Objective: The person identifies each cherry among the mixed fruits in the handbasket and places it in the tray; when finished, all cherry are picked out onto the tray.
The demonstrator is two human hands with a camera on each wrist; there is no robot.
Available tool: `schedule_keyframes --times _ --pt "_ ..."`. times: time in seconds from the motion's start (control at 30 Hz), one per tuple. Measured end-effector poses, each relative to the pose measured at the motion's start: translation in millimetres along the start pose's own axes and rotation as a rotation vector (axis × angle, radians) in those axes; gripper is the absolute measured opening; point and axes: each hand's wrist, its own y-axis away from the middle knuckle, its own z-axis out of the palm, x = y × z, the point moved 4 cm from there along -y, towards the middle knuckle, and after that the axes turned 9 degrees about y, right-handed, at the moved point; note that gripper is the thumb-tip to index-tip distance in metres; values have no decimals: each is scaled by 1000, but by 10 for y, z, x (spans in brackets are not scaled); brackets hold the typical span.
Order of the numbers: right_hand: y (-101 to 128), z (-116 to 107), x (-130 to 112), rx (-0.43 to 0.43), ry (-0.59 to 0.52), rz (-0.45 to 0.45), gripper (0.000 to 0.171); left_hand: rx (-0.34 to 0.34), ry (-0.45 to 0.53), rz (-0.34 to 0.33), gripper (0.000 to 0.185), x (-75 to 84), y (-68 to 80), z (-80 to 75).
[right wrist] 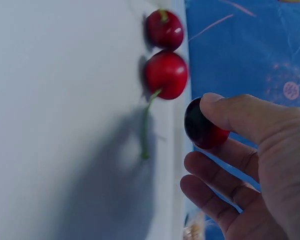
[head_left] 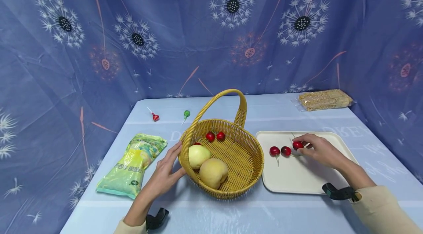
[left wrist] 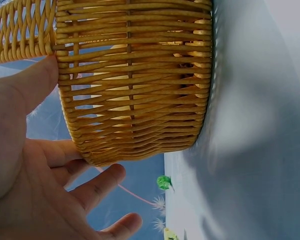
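— Basket [head_left: 231,160] on the tabletop [head_left: 231,212]: why is the left hand [head_left: 165,175] there?
— Spread fingers press its wall, likely steadying it.
— And the right hand [head_left: 322,151]?
— It pinches a cherry [head_left: 297,145] over the tray [head_left: 297,179], beside two others.

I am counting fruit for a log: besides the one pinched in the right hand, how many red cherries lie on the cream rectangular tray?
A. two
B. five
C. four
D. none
A: two red cherries lie side by side on the cream rectangular tray, while the right hand pinches a third red cherry just above it; the right wrist view shows the same pair.
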Motion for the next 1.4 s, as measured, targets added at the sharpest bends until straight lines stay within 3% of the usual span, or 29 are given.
schedule_keyframes --times 0.43,0.93,1.1,1.4 --pt "33 169 116 -81 33 58 34 -4 2 -8 73 3 3 -1" --pt "84 175 14 -74 45 51 38 8 -14 16 73 -8 1 2" --pt "81 127 0 -51 52 57 37 24 -21 54 73 -2 -3 1" --pt "-35 -76 -231 49 68 -6 34 19 -18 30 73 -9 -1 2"
